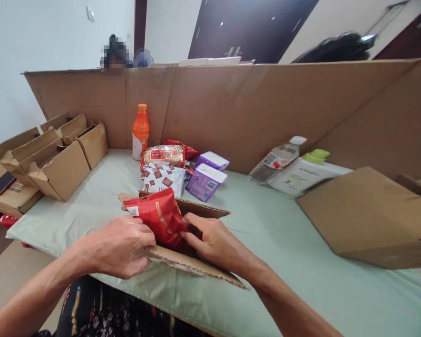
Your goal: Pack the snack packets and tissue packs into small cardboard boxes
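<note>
Head view: near the tabletop's (284,243) front edge, the left hand (122,245) grasps the carton (196,267), apparently steadying it, while the right hand (214,241) pinches the red packet (161,217).

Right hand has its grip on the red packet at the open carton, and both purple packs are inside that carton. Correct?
No: the purple packs are outside the open carton, on the green cloth beyond it, per the head view. The right hand does have its grip on the red packet there.
</note>
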### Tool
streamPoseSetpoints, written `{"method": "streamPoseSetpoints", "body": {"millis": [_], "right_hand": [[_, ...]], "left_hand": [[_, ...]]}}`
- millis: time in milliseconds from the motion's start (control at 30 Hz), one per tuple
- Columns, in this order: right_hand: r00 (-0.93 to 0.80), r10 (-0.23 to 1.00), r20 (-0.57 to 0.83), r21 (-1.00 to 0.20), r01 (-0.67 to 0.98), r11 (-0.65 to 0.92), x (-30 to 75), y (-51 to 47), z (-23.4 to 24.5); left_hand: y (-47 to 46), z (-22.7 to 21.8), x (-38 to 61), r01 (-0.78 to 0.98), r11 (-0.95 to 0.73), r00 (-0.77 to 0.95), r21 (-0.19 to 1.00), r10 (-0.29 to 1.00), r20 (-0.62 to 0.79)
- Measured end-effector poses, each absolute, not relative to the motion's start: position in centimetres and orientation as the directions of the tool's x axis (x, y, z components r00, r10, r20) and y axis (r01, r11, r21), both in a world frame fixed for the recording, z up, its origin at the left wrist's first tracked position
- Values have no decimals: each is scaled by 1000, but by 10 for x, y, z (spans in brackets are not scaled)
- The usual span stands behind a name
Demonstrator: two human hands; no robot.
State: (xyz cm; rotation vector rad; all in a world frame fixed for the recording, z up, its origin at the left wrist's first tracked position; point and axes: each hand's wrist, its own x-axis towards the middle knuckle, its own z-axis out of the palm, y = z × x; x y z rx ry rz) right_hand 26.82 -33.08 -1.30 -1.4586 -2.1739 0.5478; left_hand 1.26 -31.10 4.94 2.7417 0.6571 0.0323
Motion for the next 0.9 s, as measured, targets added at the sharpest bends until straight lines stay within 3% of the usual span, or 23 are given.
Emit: {"method": "streamPoseSetpoints", "body": {"millis": [200, 333, 533, 700, 800, 900], "right_hand": [[-440, 887, 140, -554, 707, 439, 271, -333, -16], [-431, 889, 157, -511, 734, 447, 272, -334, -18], [-341, 852, 397, -491, 705, 511, 279, -341, -24], [-333, 774, 539, -360, 739, 569, 284, -353, -12], [-386, 725, 570, -239, 767, 596, 282, -356, -5], [-451, 733, 509, -164, 785, 597, 279, -352, -5]], "left_hand": [[-299, 62, 26, 416, -851, 903, 321, 344, -258], [-298, 60, 37, 500, -858, 813, 121, 416, -407], [-305, 54, 43, 561, -826, 737, -57, 530, -419], [-306, 52, 44, 586, -806, 709, -81, 558, -432], [-305, 51, 46, 633, -771, 678, -69, 595, -432], [-302, 51, 47, 671, -739, 656, -61, 630, -415]]}}
